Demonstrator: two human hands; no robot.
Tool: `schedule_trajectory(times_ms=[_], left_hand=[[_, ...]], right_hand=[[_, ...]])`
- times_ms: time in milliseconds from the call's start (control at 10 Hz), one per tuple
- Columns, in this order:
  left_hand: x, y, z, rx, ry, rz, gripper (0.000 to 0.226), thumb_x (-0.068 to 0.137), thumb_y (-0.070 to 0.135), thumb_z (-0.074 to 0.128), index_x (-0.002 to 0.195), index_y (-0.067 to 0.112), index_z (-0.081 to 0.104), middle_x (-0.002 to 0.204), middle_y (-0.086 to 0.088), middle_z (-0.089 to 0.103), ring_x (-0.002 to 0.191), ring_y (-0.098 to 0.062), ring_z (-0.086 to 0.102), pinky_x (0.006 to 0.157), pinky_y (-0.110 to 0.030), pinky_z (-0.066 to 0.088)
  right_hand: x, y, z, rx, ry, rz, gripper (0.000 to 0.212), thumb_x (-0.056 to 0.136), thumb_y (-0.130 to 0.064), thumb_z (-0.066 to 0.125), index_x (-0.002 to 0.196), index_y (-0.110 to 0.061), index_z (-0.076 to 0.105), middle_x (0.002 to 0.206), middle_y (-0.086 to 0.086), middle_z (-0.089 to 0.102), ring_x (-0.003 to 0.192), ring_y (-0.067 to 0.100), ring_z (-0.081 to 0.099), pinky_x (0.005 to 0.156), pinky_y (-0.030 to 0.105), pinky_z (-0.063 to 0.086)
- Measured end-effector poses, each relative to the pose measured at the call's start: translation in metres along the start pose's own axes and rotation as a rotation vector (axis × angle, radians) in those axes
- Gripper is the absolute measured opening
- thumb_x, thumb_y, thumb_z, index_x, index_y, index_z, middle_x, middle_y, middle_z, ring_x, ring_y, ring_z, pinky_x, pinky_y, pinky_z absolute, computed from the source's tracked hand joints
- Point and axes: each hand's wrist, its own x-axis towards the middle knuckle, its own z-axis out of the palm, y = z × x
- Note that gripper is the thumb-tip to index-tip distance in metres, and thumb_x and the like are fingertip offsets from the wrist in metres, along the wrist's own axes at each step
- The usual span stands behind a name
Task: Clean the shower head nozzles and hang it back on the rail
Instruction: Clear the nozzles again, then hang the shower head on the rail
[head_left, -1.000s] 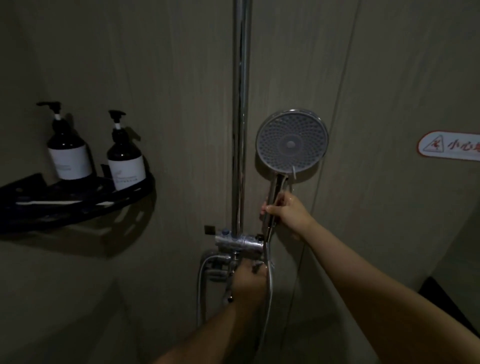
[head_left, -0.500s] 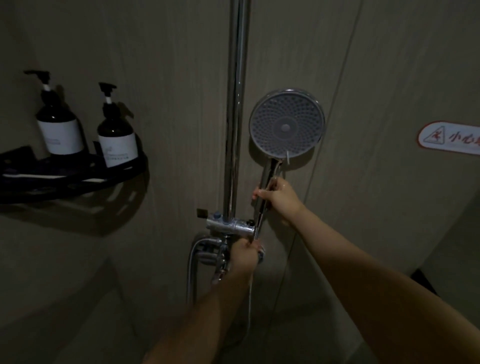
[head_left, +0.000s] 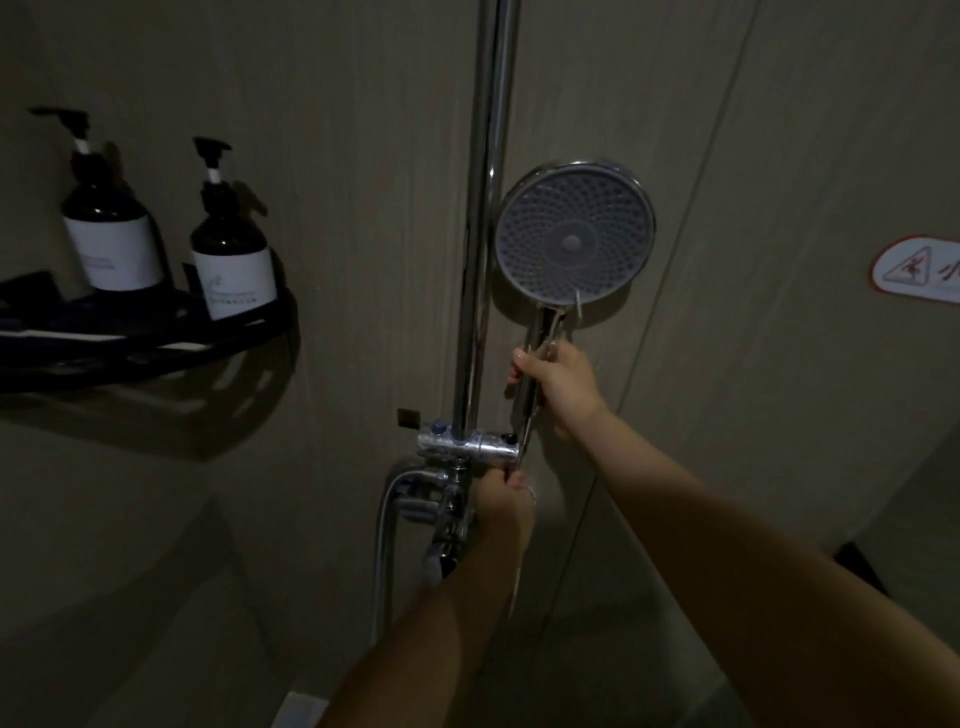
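The round shower head (head_left: 574, 240) faces me with its grey nozzle plate, just right of the vertical chrome rail (head_left: 480, 223). My right hand (head_left: 558, 382) grips its chrome handle below the plate, and the handle's lower end reaches the holder on the chrome mixer bar (head_left: 467, 443) at the rail's foot. My left hand (head_left: 504, 499) is curled round the fitting under that bar, at the hose end. The hose (head_left: 382, 551) loops down on the left.
A black corner shelf (head_left: 156, 348) on the left wall carries two dark pump bottles (head_left: 111, 228) (head_left: 231, 254) with white labels. A warning sticker (head_left: 917, 280) is on the right wall. The room is dim.
My right hand has brought the shower head slightly nearer the rail, with the handle's lower end at the holder. My left hand stays under the mixer bar. The view has shifted.
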Motion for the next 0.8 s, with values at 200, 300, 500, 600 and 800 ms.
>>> schedule_trajectory(times_ms=[200, 300, 500, 600, 800], left_hand=[[0.007, -0.004, -0.001, -0.149, -0.058, -0.042, 0.033, 0.097, 0.007, 0.042, 0.115, -0.018, 0.051, 0.068, -0.001, 0.051, 0.060, -0.008, 0.047, 0.079, -0.039, 0.052], [0.008, -0.003, -0.003, -0.210, -0.035, -0.078, 0.031, 0.099, 0.005, 0.036, 0.119, -0.013, 0.052, 0.081, -0.009, 0.052, 0.069, -0.012, 0.047, 0.060, -0.022, 0.041], [0.013, 0.003, -0.006, 0.003, -0.055, -0.042, 0.033, 0.095, 0.011, 0.045, 0.063, 0.020, 0.043, 0.093, -0.008, 0.054, 0.087, -0.019, 0.050, 0.084, -0.033, 0.047], [0.015, 0.003, -0.009, 0.065, -0.077, -0.010, 0.035, 0.094, 0.012, 0.045, 0.061, 0.022, 0.040, 0.093, -0.004, 0.052, 0.087, -0.018, 0.050, 0.082, -0.030, 0.046], [0.014, 0.012, -0.020, 0.053, -0.226, -0.060, 0.034, 0.097, 0.009, 0.040, 0.066, 0.021, 0.045, 0.074, -0.002, 0.054, 0.067, -0.013, 0.053, 0.063, -0.023, 0.046]], right_hand=[[0.003, 0.007, 0.009, 0.103, 0.105, -0.069, 0.014, 0.087, -0.015, 0.062, 0.074, -0.015, 0.056, 0.067, 0.001, 0.060, 0.069, 0.020, 0.058, 0.088, 0.051, 0.048], [0.002, 0.011, 0.013, 0.141, 0.130, -0.053, 0.011, 0.088, -0.016, 0.061, 0.079, -0.012, 0.058, 0.067, 0.003, 0.058, 0.066, 0.018, 0.057, 0.085, 0.044, 0.049], [0.007, 0.011, 0.014, -0.109, 0.128, -0.076, 0.023, 0.086, -0.023, 0.065, 0.089, -0.001, 0.061, 0.066, 0.001, 0.067, 0.067, 0.014, 0.067, 0.070, 0.033, 0.058], [0.009, 0.007, 0.018, -0.195, 0.134, -0.115, 0.034, 0.084, -0.020, 0.067, 0.092, 0.012, 0.062, 0.063, 0.005, 0.066, 0.050, 0.005, 0.064, 0.053, 0.022, 0.055], [0.003, 0.006, 0.017, -0.153, 0.207, -0.138, 0.019, 0.084, -0.016, 0.067, 0.069, -0.014, 0.055, 0.062, 0.004, 0.063, 0.052, 0.010, 0.063, 0.059, 0.032, 0.056]])
